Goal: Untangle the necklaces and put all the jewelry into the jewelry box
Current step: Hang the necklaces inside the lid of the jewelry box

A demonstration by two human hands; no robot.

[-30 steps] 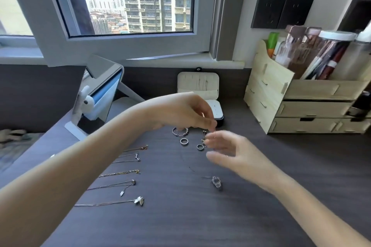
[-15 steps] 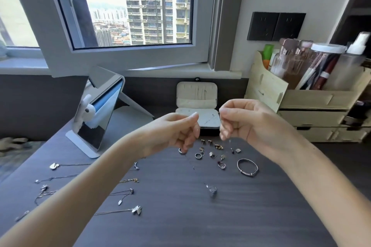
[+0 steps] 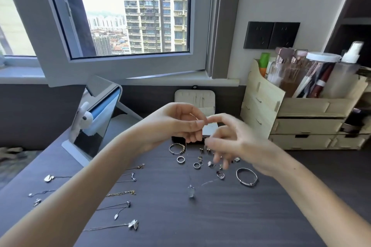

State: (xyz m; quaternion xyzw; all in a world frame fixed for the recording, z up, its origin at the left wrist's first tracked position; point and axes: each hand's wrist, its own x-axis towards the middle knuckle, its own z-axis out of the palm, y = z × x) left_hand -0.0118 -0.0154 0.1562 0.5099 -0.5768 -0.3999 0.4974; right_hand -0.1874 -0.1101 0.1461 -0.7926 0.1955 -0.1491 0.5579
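Hands are closing in: left hand (image 3: 180, 124) is pinching the necklace (image 3: 191, 193), right hand (image 3: 236, 140) blurred, grip unclear. Untangling is continuing.

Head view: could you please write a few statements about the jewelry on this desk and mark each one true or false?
The jewelry box stands open behind the hands. True.
The silver bangle lies inside the box. False: it lies on the desk, near the right hand.
The left hand pinches a thin pendant necklace. True.
The mirror stands to the right of the box. False: it stands to the left.
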